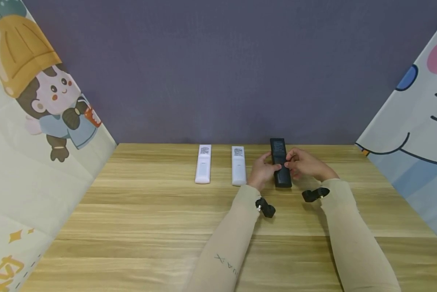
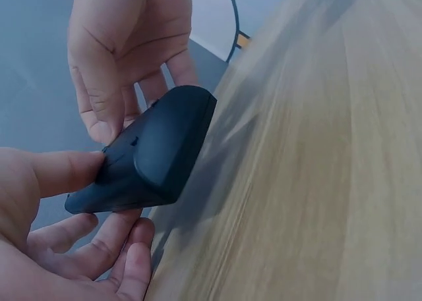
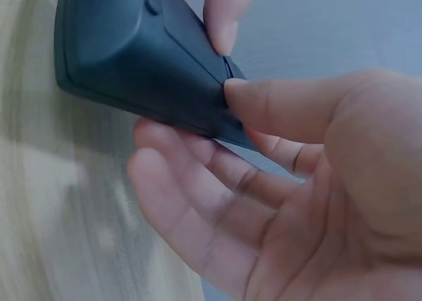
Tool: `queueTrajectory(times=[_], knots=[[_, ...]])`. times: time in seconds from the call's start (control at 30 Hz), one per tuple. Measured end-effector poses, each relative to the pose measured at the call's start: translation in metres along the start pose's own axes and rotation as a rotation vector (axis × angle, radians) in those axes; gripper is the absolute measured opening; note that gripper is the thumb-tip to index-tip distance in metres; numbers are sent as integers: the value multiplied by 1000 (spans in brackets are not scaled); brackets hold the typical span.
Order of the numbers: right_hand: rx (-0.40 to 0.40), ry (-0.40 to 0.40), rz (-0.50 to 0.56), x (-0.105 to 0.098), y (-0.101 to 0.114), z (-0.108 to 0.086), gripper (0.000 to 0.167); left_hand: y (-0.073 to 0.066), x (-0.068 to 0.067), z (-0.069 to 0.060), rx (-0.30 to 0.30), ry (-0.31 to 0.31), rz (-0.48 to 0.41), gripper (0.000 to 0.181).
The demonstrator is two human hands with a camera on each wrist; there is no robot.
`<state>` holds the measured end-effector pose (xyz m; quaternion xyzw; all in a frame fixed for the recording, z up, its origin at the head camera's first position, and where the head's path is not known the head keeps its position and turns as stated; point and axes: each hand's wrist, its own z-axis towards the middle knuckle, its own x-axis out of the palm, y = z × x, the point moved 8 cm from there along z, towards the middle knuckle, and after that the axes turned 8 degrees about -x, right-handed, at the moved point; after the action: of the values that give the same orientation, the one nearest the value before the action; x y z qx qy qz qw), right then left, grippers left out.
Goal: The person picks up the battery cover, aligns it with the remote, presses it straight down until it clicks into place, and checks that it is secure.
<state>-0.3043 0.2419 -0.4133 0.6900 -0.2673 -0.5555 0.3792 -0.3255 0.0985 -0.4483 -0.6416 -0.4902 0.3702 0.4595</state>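
Both hands are on a black remote control point(image 1: 278, 149), back side up with a printed label near its far end. My left hand point(image 1: 261, 171) grips it from the left, thumb on the back and fingers underneath. From the right, my right hand point(image 1: 309, 165) holds it by the edge, its thumb point(image 3: 264, 107) pressing the back near a cover seam and its fingers below. In the left wrist view the near end of the black remote point(image 2: 175, 139) is tilted above the table. The remote's button side is hidden.
Two white remotes, one farther left point(image 1: 203, 165) and one nearer the left hand point(image 1: 238, 166), lie back side up on the wooden table point(image 1: 149, 227). A dark grey wall point(image 1: 211, 73) stands behind, with cartoon-printed sheets on either side.
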Motion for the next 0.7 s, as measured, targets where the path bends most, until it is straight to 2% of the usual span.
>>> queueTrajectory(times=[0.17, 0.43, 0.7], knots=[[-8, -28, -24, 0, -2, 3, 27, -2, 0, -2, 32, -8, 82, 69], [-6, -18, -13, 5, -7, 7, 38, -9, -1, -8, 126, -31, 264, 80], [-19, -13, -4, 7, -9, 7, 41, -10, 1, -4, 156, -40, 423, 83]])
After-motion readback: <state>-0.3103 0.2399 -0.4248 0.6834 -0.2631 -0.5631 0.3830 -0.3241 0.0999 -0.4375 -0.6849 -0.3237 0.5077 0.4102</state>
